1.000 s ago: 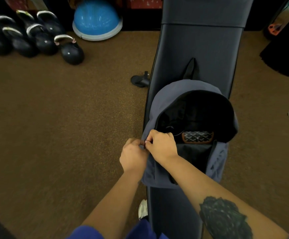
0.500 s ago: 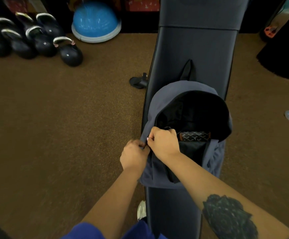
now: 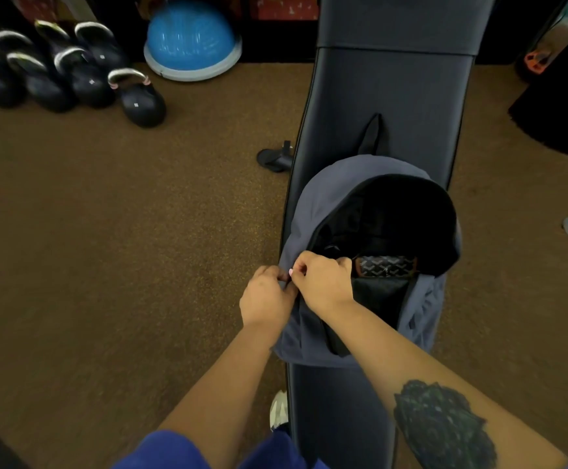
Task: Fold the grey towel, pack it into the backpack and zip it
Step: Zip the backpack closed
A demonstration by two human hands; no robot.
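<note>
A grey-blue backpack (image 3: pixel 320 201) lies on a black padded bench (image 3: pixel 387 96), its main compartment gaping open with a dark lining. Inside I see a dark folded cloth (image 3: pixel 377 292), perhaps the towel, below a patterned pouch (image 3: pixel 386 265). My left hand (image 3: pixel 265 296) pinches the backpack's left edge. My right hand (image 3: pixel 323 279) pinches something small right beside it at the opening's left side, probably the zipper pull, which the fingers hide.
Brown carpet surrounds the bench. Several black kettlebells (image 3: pixel 140 99) and a blue balance dome (image 3: pixel 191 42) stand at the far left. A bench foot (image 3: pixel 274 159) sticks out left of the bench. A shoe (image 3: pixel 279 409) is beside the bench near me.
Both hands stay together at the backpack's left edge and have hardly moved. The opening looks just as wide as before.
</note>
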